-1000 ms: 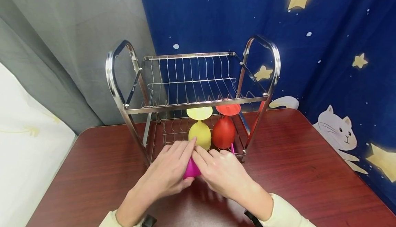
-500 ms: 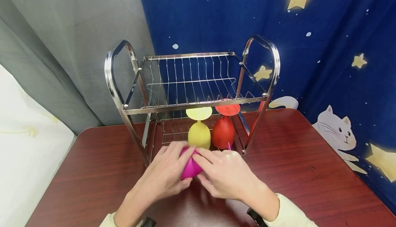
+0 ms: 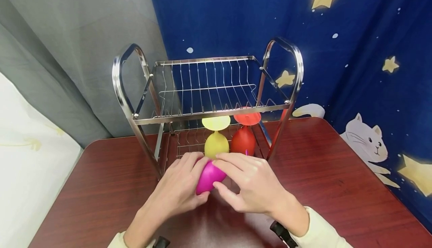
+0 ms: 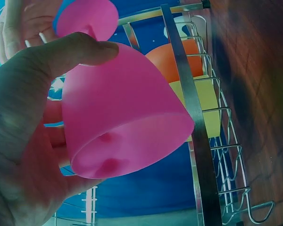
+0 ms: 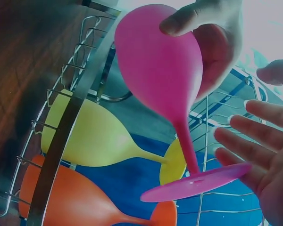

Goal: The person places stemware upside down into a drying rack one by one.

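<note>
A pink plastic wine goblet (image 3: 210, 177) is held low in front of the rack. My left hand (image 3: 179, 185) grips its bowl (image 4: 120, 89), thumb on one side and fingers round the other. Tilted, the goblet has its hollow mouth facing the left wrist camera. My right hand (image 3: 254, 183) is close on the right with fingers spread and relaxed; in the right wrist view its fingers (image 5: 245, 141) lie beside the goblet's stem and foot (image 5: 198, 182). Upside down on the rack's lower tier stand a yellow goblet (image 3: 217, 145) and a red goblet (image 3: 243, 140).
The two-tier chrome dish rack (image 3: 212, 117) stands on a dark red wooden table (image 3: 324, 188), its upper wire shelf above the standing goblets. Behind it hang a grey curtain (image 3: 84, 34) and a blue starry one (image 3: 236, 19).
My right hand has loosened and drawn slightly right, its thumb coming away from the bowl. More of the pink goblet shows between the hands, while my left hand keeps its grip.
</note>
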`<state>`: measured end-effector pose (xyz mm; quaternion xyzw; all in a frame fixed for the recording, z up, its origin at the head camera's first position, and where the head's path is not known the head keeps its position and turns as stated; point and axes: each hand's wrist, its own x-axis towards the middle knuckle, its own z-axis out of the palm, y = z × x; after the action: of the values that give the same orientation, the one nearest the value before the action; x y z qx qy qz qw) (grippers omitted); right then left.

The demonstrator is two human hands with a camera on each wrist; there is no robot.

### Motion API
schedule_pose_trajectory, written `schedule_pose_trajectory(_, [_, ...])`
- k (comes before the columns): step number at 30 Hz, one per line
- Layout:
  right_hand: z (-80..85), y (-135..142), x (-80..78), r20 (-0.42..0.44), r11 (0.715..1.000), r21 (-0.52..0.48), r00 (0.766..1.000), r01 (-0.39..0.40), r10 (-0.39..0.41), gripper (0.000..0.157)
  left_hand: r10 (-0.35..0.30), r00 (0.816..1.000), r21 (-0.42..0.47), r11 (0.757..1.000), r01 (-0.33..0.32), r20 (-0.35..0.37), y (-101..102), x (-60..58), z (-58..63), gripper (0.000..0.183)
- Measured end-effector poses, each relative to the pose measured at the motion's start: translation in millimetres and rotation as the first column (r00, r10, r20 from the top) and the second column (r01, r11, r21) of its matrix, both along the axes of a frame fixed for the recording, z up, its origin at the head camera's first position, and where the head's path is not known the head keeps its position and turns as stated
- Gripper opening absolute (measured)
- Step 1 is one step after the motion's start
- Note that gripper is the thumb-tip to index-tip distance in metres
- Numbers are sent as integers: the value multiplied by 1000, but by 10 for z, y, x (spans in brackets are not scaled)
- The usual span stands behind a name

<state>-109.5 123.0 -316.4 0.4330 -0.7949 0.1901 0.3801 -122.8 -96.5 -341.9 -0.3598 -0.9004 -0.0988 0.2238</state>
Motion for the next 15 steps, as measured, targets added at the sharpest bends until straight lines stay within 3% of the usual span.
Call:
schedule_pose_trajectory(6, [114, 42, -22, -68, 978, -197, 996, -72, 60, 38, 1, 1000, 61, 998, 1, -30, -6, -21, 0, 71])
schedule_pose_trajectory(10, [179, 99, -50, -100, 957, -287, 995, -39, 10, 38, 8, 999, 114, 994, -3, -46, -20, -32, -4, 72])
schedule_pose_trajectory(15, [208, 170, -84, -75, 936, -351, 995, 29, -59, 38, 13, 1000, 162, 987, -8, -29, -25, -34, -5, 74])
